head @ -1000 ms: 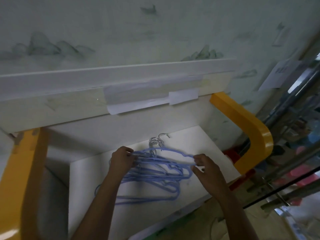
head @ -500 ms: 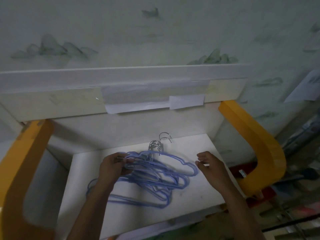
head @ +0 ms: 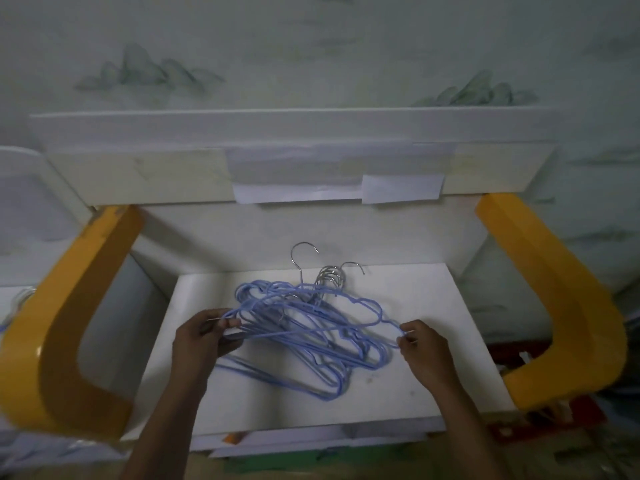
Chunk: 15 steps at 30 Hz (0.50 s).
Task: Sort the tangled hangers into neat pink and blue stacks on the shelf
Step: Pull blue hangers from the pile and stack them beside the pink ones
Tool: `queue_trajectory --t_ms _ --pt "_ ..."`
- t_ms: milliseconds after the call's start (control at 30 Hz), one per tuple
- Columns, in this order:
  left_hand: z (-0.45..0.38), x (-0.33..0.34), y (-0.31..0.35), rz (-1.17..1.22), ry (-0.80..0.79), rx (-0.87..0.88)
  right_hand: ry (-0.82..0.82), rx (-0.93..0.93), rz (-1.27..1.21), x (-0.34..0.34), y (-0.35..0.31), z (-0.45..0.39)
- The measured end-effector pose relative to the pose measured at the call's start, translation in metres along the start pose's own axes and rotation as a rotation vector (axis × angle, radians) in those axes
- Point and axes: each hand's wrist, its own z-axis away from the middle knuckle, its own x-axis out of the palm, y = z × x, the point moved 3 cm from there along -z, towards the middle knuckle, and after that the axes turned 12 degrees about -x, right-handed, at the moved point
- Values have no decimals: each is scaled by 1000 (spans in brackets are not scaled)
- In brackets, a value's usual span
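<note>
Left hand (head: 204,336) is curled round the left end of the blue hangers (head: 304,327), thumb on top and fingers tucked under the wires, and that end of the bundle is held a little off the white shelf (head: 433,306). Half a second back the right hand (head: 420,344) was hovering just clear of the pile with nothing in it; now the right tip of the top hanger is pinched between its thumb and fingertips, so the bundle is gripped at both ends again. The whole view has been swung round too, so both yellow side brackets (head: 568,306) are now seen, one each side of the shelf. Both forearms are reached in from the bottom edge, wrists angled slightly inward toward each other. The hanger pile is spread across the middle of the shelf, metal hooks (head: 330,275) bunched toward the back wall, with one hook (head: 304,252) stuck up higher than the others. Lower loops are draped toward the front edge. It's pretty dim and blurry, so how many hangers are actually being lifted can't really be told. A strip of taped paper (head: 332,183) is stuck to the board above.
</note>
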Motion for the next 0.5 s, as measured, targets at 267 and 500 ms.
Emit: queue_trajectory --t_ms 267,500 --pt "20 -6 4 76 -8 19 156 129 -578 -10 -1 2" --pt "38 5 5 114 -35 48 205 60 -731 -30 3 15"
